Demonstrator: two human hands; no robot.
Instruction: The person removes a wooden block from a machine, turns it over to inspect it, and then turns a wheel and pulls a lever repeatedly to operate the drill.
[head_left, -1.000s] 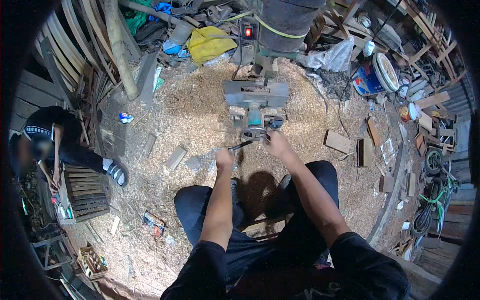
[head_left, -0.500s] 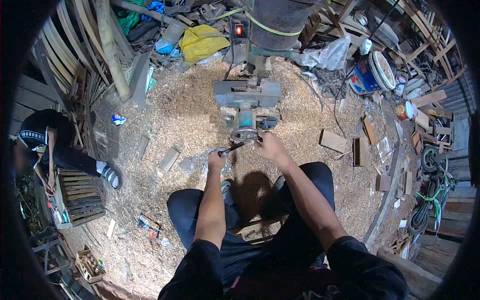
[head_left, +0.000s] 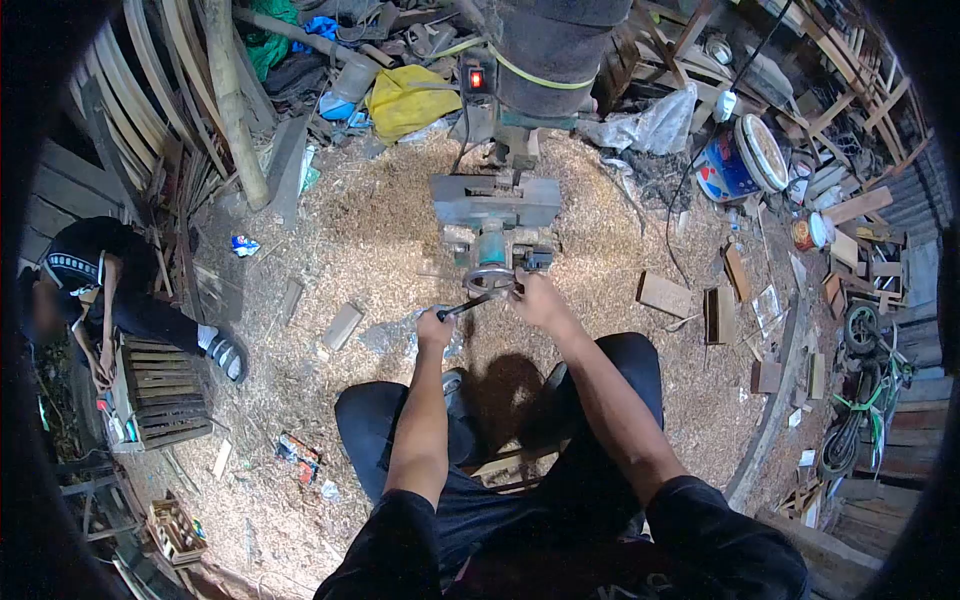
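Note:
A green-bodied machine with a flat metal table [head_left: 542, 204] stands in front of me, with a round metal handwheel [head_left: 484, 273] on its near side. My right hand [head_left: 540, 302] is closed at the right edge of the handwheel, the fingers wrapped by its rim. My left hand [head_left: 433, 328], lower and to the left, grips the end of a dark lever [head_left: 466, 304], which slants up from the fist to the wheel's underside. Above the table hangs the machine's head [head_left: 520, 148], below a large dark cylindrical housing [head_left: 545, 70] ringed by a yellow strap.
Wood shavings [head_left: 380, 220] cover the floor. Wooden blocks [head_left: 665, 293] lie to the right, near a blue bucket [head_left: 727, 165] and a small bike [head_left: 855, 410]. A person [head_left: 95, 290] sits at left by a slatted crate [head_left: 170, 390]. A lit red switch [head_left: 476, 78] hangs beside the housing.
Both hands stay on the lever and the handwheel, and the right hand sits slightly lower. The view has shifted a little. The seated person's hands have barely moved.

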